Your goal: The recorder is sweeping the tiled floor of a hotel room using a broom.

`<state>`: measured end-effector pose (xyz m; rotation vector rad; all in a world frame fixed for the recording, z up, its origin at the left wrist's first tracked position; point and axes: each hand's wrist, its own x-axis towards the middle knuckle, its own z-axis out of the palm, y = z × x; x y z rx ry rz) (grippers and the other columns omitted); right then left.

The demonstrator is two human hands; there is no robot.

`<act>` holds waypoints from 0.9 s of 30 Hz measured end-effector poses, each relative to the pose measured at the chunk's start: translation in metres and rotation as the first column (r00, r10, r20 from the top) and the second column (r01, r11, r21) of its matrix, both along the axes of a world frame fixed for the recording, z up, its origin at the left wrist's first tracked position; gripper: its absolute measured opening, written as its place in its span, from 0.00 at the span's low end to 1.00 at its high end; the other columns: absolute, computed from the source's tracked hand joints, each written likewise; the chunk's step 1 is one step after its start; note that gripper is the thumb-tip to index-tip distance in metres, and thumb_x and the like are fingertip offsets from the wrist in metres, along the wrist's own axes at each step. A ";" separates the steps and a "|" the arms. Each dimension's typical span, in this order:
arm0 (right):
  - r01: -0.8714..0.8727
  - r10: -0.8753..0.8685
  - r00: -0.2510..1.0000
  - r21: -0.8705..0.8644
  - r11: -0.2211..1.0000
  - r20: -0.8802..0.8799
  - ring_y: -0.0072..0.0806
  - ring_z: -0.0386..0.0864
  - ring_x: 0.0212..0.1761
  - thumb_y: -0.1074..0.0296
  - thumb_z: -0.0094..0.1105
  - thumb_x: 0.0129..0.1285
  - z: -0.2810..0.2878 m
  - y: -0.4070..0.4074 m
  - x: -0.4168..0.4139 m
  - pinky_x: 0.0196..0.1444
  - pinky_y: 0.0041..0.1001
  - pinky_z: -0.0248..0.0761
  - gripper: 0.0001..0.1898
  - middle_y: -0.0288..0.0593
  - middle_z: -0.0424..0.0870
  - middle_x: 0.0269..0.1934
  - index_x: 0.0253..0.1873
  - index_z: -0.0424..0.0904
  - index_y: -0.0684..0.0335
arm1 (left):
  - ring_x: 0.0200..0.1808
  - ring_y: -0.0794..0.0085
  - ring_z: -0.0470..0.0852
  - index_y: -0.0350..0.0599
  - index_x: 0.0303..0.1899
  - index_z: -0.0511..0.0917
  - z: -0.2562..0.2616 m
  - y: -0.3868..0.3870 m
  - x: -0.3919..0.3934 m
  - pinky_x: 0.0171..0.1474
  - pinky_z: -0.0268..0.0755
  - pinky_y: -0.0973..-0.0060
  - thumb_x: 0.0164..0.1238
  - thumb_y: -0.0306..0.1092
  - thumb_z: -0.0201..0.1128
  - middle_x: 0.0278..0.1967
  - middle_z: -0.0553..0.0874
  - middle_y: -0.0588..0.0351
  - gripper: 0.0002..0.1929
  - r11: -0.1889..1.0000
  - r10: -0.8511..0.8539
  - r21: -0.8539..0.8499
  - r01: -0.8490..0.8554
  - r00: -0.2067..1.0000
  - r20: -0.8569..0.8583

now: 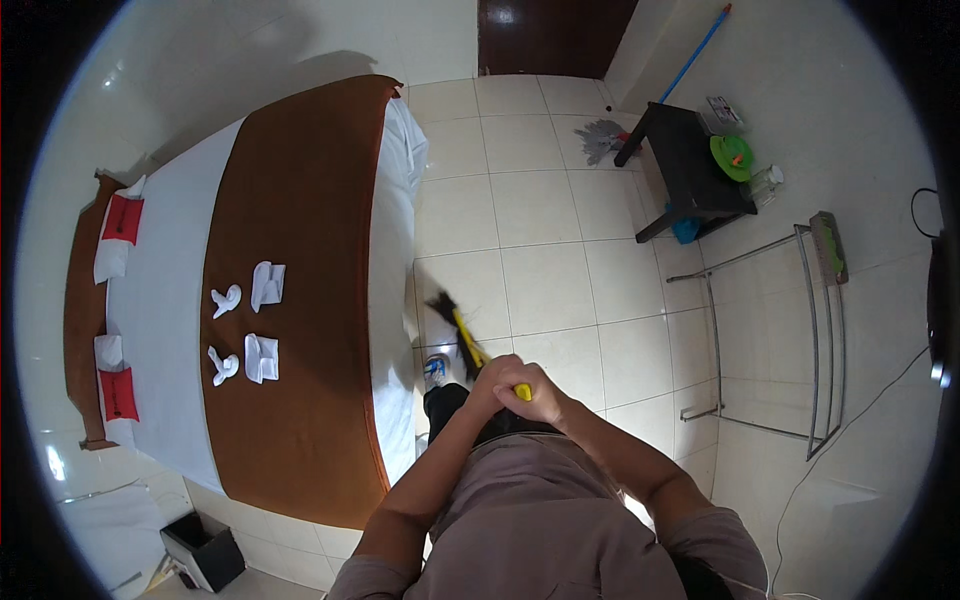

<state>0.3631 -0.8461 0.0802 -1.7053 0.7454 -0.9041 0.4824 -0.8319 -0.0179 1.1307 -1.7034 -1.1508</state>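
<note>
Both hands are together in front of my waist, closed on the yellow handle of a broom. My left hand (487, 384) and my right hand (534, 394) touch each other, and the yellow handle end (523, 391) shows at the right one. Beyond them, the broom (466, 336) has dark bristles spread low over the pale floor tiles (469, 274), close to the side of the bed. A shoe (435, 370) stands beside the bristles. My hands hide part of the handle.
Left is a bed with a brown cover (300, 225) and folded white towels (262, 358). A dark table (686, 161), a mop (600, 141) with blue pole and a metal rack (817, 337) stand right. A dark door (555, 37) is ahead; a black bin (214, 559) stands lower left.
</note>
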 end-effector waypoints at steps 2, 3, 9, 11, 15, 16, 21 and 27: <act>0.085 -0.084 0.995 0.031 0.996 -0.048 0.34 0.73 0.22 0.76 0.59 0.52 -0.003 0.000 0.002 0.26 0.26 0.67 0.03 0.43 0.76 0.21 0.27 0.74 0.65 | 0.31 0.58 0.76 0.41 0.28 0.71 -0.005 -0.014 -0.002 0.35 0.68 0.69 0.48 0.33 0.58 0.25 0.76 0.50 0.08 0.992 -0.111 0.052 0.113 0.993 -0.045; 0.177 -0.170 0.980 0.059 0.983 -0.103 0.33 0.73 0.22 0.76 0.59 0.52 -0.005 0.000 0.002 0.27 0.26 0.67 0.03 0.43 0.76 0.21 0.27 0.74 0.65 | 0.31 0.58 0.76 0.41 0.28 0.71 -0.001 -0.020 -0.003 0.35 0.68 0.69 0.48 0.33 0.58 0.25 0.76 0.50 0.08 0.991 -0.119 0.053 0.121 0.992 -0.045; 0.083 -0.087 0.995 -0.087 0.993 -0.040 0.37 0.71 0.23 0.76 0.59 0.50 0.017 0.001 0.022 0.26 0.30 0.65 0.07 0.43 0.72 0.21 0.24 0.71 0.64 | 0.30 0.55 0.75 0.39 0.27 0.69 0.027 -0.020 0.007 0.33 0.67 0.65 0.52 0.29 0.60 0.25 0.75 0.48 0.08 1.000 0.001 0.016 -0.002 0.994 0.107; -0.083 0.081 0.996 -0.068 0.994 -0.023 0.39 0.71 0.24 0.77 0.59 0.50 0.028 0.001 0.032 0.27 0.32 0.65 0.07 0.43 0.70 0.20 0.24 0.69 0.64 | 0.30 0.54 0.75 0.39 0.27 0.69 0.034 -0.008 0.017 0.32 0.66 0.65 0.54 0.27 0.59 0.25 0.75 0.47 0.06 0.999 0.048 -0.015 -0.047 0.994 0.098; -0.140 0.140 0.989 -0.009 0.990 -0.053 0.39 0.71 0.24 0.75 0.57 0.52 0.016 -0.016 0.050 0.27 0.31 0.64 0.09 0.43 0.70 0.20 0.22 0.67 0.64 | 0.30 0.53 0.75 0.38 0.28 0.72 0.039 -0.017 0.042 0.33 0.66 0.65 0.57 0.30 0.58 0.25 0.76 0.46 0.06 0.980 0.152 0.118 -0.159 0.986 0.061; -0.144 0.143 0.988 -0.014 0.989 -0.052 0.39 0.71 0.24 0.75 0.57 0.52 0.013 -0.025 0.056 0.27 0.31 0.64 0.09 0.43 0.70 0.20 0.22 0.67 0.64 | 0.30 0.53 0.75 0.38 0.28 0.72 0.030 -0.023 0.049 0.34 0.67 0.65 0.56 0.30 0.58 0.26 0.76 0.46 0.06 0.972 0.182 0.141 -0.190 0.981 0.068; 0.090 -0.074 0.989 0.125 0.988 -0.126 0.35 0.69 0.21 0.75 0.57 0.52 0.012 -0.054 0.064 0.26 0.30 0.63 0.08 0.44 0.70 0.19 0.22 0.68 0.65 | 0.32 0.55 0.76 0.38 0.29 0.72 0.018 -0.071 0.064 0.35 0.67 0.69 0.52 0.33 0.56 0.26 0.76 0.47 0.08 0.996 -0.069 0.050 0.067 0.996 0.047; 0.216 -0.222 0.965 -0.055 0.975 -0.143 0.31 0.71 0.24 0.75 0.59 0.50 0.001 -0.067 0.098 0.28 0.28 0.65 0.05 0.41 0.72 0.21 0.26 0.72 0.64 | 0.32 0.71 0.75 0.39 0.30 0.71 -0.001 -0.108 0.076 0.37 0.67 0.76 0.55 0.31 0.55 0.27 0.75 0.56 0.06 0.950 -0.232 0.151 0.272 0.944 -0.235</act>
